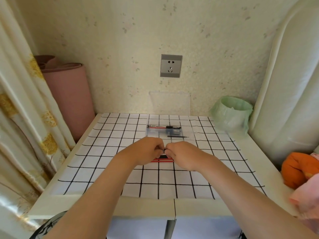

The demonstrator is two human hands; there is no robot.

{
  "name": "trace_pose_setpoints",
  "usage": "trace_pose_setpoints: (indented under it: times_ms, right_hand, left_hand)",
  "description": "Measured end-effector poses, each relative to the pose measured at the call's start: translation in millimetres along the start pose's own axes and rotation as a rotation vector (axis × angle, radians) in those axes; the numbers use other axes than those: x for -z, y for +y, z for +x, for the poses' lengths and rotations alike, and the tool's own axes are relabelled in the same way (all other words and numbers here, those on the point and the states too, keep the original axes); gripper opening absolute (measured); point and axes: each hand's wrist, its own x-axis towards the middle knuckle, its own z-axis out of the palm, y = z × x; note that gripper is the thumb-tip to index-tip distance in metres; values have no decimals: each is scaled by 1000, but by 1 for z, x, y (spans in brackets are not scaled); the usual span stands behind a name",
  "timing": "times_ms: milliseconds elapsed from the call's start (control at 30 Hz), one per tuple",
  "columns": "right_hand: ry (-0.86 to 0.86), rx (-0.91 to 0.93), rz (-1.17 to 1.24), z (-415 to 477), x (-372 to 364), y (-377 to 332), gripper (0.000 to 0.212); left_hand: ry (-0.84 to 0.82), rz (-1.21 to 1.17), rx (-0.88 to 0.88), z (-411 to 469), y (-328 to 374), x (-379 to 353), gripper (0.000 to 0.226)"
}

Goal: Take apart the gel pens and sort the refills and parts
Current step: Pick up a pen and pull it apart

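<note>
Head view: left hand (146,150) and right hand (182,155) meet above the surface (103,152), fingers (158,145) curled on 1 dark pen (164,150), over the other pens (162,159). Probably twisting it open; next, draw out its refill and lay it by the loose refill (177,136).

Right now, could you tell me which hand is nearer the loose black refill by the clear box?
Right. The right hand is just short of the refill; the left hand is farther to its left.
</note>
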Motion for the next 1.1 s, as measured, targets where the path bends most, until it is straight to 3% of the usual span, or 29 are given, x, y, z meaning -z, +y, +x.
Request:
trace_pose_setpoints:
  times_ms: [300, 633, 767, 867, 1100]
  right_hand:
    - [-34, -5, 27, 0, 3, -3, 31]
    - [57, 33, 73, -3, 3, -3, 31]
    - [36, -70, 174, -4, 4, 1, 34]
    - [-40, -133, 172, -5, 8, 10, 24]
    - [-87, -202, 73, -4, 5, 39, 42]
  left_hand:
    - [-24, 27, -7, -1, 0, 2, 9]
    - [0, 34, -31, -3, -2, 10, 6]
    - [-11, 82, 18, -3, -6, 9, 5]
    - [-23, 93, 76, -1, -12, 7, 7]
    - [6, 58, 92, 1, -12, 6, 8]
